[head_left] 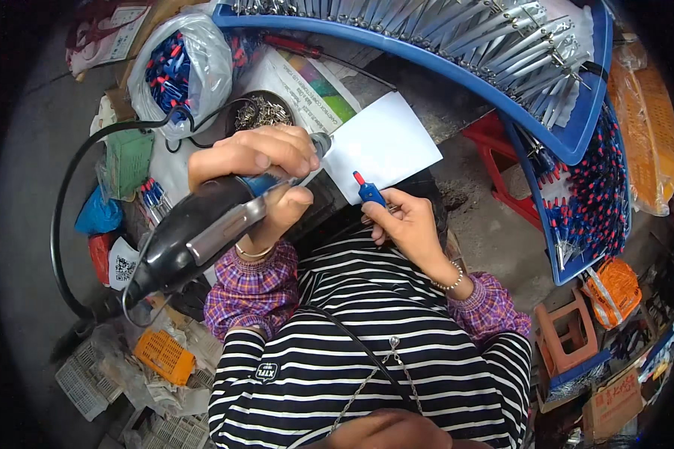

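Two hands were occupied: the left hand (pixel 273 161) had its fingers wrapped around a power tool (pixel 191 232), nose apart from the blue piece (pixel 370 194), which the right hand (pixel 408 224) pinched at the near edge of the sheet (pixel 389 142). With so small a pinch, off-centre pressure could have twisted the piece loose. The looped cord (pixel 58 232) might have snagged and scattered the small parts (pixel 264 114).

1. Two hands (pixel 258 159) (pixel 413 230), centre.
2. One black power tool (pixel 172 251), centre left.
3. One held red-tipped blue piece (pixel 369 191).
4. One white sheet (pixel 389 142), centre.
5. Two large blue trays (pixel 569 144) (pixel 538 209), upper right.
6. One clear bag (pixel 213 56), upper left.
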Available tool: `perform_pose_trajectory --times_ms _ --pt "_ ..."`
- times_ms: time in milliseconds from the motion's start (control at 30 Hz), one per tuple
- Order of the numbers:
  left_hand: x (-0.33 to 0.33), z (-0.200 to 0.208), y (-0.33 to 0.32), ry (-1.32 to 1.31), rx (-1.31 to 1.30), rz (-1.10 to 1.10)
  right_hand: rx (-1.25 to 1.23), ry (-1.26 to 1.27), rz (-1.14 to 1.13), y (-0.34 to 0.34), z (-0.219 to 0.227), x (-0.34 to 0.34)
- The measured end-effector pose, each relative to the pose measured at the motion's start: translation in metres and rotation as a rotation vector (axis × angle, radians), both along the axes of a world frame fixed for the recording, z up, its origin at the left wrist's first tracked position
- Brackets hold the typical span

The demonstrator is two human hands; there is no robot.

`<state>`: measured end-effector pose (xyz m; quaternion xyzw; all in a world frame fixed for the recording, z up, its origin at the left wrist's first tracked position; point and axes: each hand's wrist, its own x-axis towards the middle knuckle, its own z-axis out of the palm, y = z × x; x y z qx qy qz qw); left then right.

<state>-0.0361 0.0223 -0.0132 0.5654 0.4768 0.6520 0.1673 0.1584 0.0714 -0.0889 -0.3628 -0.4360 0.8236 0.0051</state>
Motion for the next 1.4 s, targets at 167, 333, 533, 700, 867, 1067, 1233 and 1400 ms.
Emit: perform_pose_trajectory --times_ms 167,333,533,700,867,1067,1233,1400 --pt "0.004 0.003 -0.007 0.067 0.032 0.171 0.021 0.026 -0.041 -0.005 -0.014 -0.006" --pt "-0.007 0.015 -0.024 0.13 0.08 -0.104 -0.003 0.032 -0.044 -0.006 -0.016 -0.011" --pt "0.018 0.014 -0.02 0.023 0.1 -0.282 -0.012 0.057 -0.056 -0.007 -0.017 -0.01" --pt "0.022 0.008 -0.014 0.026 0.064 -0.356 -0.002 0.038 -0.051 -0.005 -0.018 -0.008" --pt "0.025 0.011 -0.016 0.027 0.087 -0.312 -0.011 0.045 -0.009 -0.003 -0.012 -0.01" --pt "0.024 0.006 -0.011 0.003 0.091 -0.311 -0.005 0.048 -0.011 -0.004 -0.016 -0.01" --pt "0.027 0.018 -0.005 -0.074 0.018 -0.38 -0.007 0.066 -0.005 -0.004 -0.016 -0.009" --pt "0.048 0.017 0.008 -0.047 0.004 -0.329 0.024 0.08 -0.017 -0.004 -0.017 -0.006"
